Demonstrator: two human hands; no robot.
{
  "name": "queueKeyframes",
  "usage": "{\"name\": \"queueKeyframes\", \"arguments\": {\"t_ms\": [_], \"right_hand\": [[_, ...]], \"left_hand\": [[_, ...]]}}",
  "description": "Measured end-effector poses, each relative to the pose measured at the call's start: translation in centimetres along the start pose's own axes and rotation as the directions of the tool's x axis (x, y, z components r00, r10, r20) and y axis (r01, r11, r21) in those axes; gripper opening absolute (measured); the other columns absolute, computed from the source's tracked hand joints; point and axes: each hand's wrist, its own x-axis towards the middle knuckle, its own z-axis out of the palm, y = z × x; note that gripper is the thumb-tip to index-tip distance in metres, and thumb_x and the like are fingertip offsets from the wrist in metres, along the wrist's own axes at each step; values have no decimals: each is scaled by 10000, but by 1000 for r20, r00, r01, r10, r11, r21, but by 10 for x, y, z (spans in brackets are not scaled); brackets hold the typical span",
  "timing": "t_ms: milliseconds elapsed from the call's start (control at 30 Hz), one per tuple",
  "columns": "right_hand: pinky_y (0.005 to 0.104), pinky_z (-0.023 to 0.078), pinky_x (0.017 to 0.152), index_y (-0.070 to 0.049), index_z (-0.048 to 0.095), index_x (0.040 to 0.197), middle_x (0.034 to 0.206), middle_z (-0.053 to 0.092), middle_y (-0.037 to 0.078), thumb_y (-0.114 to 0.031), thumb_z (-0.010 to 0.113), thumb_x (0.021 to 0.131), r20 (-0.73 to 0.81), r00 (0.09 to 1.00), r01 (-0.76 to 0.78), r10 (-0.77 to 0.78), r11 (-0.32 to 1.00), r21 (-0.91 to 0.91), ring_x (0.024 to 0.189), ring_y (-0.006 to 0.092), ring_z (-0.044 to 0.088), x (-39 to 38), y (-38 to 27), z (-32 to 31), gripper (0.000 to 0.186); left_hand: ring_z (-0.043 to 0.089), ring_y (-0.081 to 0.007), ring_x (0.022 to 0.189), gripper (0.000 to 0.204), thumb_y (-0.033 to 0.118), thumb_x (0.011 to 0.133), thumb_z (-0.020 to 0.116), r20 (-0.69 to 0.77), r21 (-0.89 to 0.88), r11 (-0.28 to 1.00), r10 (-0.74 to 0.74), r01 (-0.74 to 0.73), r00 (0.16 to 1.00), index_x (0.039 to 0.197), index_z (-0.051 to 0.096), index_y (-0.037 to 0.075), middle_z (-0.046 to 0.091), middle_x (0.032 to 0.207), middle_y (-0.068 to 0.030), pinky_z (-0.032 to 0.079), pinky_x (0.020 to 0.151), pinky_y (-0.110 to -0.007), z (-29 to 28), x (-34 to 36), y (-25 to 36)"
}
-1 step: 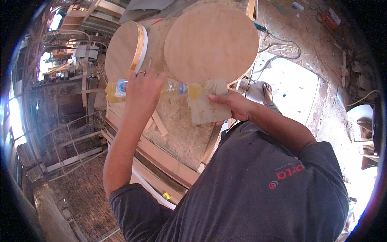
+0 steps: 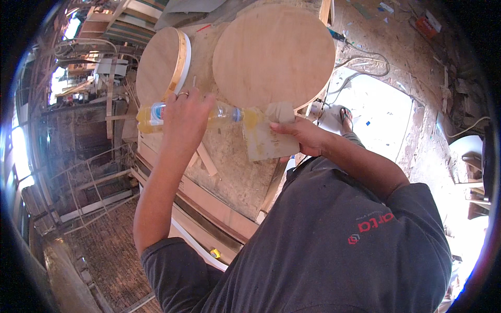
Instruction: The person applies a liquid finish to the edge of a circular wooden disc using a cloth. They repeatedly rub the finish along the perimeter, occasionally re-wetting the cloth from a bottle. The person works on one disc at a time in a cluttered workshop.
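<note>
A clear plastic bottle (image 2: 148, 119) of yellow liquid lies sideways in the grip of my left hand (image 2: 187, 116), its blue-tipped neck pointing right. That tip meets the left edge of a pale, flat sheet (image 2: 274, 145), where a yellow smear (image 2: 252, 119) shows. My right hand (image 2: 303, 136) pinches the sheet from the right, thumb on top; most of the fingers are hidden beneath. Beyond both hands lies a large round wooden panel (image 2: 274, 55). A second round panel (image 2: 158, 61), with a light wooden rim and white edging, rests to its left.
Under the panels is a worn wooden worktop (image 2: 229, 175) with a loose wood strip (image 2: 206, 159). A yellow tape measure (image 2: 215, 253) sits near my left sleeve. A cable (image 2: 378, 58) loops at the right, above a white sheet (image 2: 383, 107) on the floor. Wooden frames crowd the left.
</note>
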Motion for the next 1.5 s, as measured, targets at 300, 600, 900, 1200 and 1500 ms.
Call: {"name": "queueKeyframes", "arguments": {"t_ms": [300, 600, 900, 1200, 1500], "right_hand": [[529, 696, 715, -64, 480, 1487, 1324, 662, 167, -333, 687, 1047, -10, 1000, 2, -2, 999, -37, 1114, 347, 738, 9, -5, 1, 556], [536, 678, 763, -79, 488, 1495, 1363, 655, 134, -341, 708, 1034, 35, 999, -8, 9, 999, -35, 1161, 333, 719, 7, -3, -2, 574], [533, 668, 766, -97, 494, 1499, 1363, 660, 117, -340, 720, 1026, 66, 998, -5, 6, 1000, -28, 1186, 315, 707, 1, -2, -3, 579], [532, 675, 763, -78, 499, 1498, 1366, 659, 129, -348, 705, 1034, 39, 999, -15, 17, 999, -39, 1190, 327, 707, -7, -3, 2, 575], [546, 655, 813, -100, 516, 1500, 1378, 669, 115, -357, 694, 1038, 69, 997, -23, 27, 999, -47, 1214, 308, 694, -11, 0, -6, 558]], "left_hand": [[720, -272, 945, 105, 121, 864, 699, -29, 30, 1000, -1, 2, 1000, 963, 678, 147, 671, 911, -77, 517, 789, -438, 4, 1, -9], [722, -272, 943, 112, 128, 869, 698, -18, 40, 999, -9, 10, 1000, 972, 677, 163, 681, 916, -74, 516, 787, -434, 2, -1, -3], [716, -282, 891, 143, 101, 882, 673, -50, -17, 1000, -3, 2, 999, 1008, 689, 167, 675, 916, -82, 498, 764, -432, 7, -6, 0], [717, -299, 928, 150, 97, 892, 644, -13, -29, 999, -46, 45, 999, 1019, 692, 161, 685, 950, -96, 512, 806, -438, 6, -12, 5], [715, -313, 914, 247, 82, 865, 663, -28, -110, 991, -81, 77, 996, 1090, 706, 174, 687, 998, -113, 513, 815, -430, 14, -22, 9]]}}
